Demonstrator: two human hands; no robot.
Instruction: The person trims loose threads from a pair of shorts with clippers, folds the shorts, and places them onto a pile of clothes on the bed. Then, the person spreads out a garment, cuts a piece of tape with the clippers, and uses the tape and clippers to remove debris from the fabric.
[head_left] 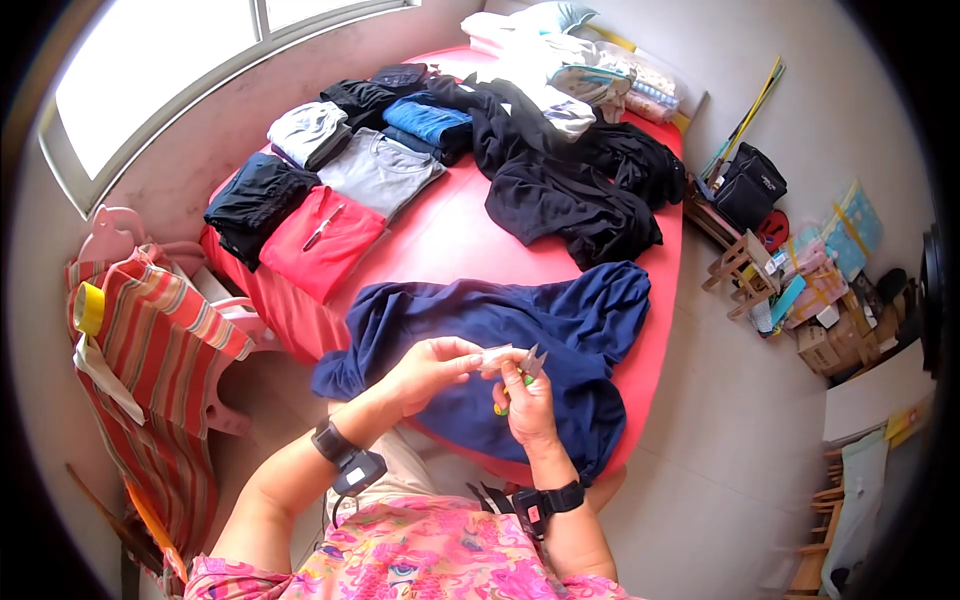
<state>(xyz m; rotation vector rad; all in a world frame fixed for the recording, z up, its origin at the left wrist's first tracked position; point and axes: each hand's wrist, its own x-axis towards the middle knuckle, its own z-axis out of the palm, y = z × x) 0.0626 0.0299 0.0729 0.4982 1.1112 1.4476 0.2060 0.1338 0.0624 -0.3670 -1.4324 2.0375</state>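
Note:
My left hand pinches a small whitish piece, too small to name, between thumb and fingers. My right hand is closed around a pair of small scissors with yellow-green handles and blades pointing up. The fingertips of my right hand also meet the whitish piece. Under both hands a dark blue garment lies spread over the near edge of the bed. Farther back on the bed, a red folded garment carries a slim white-and-dark object, perhaps a pen.
Folded clothes, including a grey shirt and blue jeans, cover the pink bed sheet's far left. A black clothing heap lies at right. A striped cloth with yellow tape drapes a pink chair.

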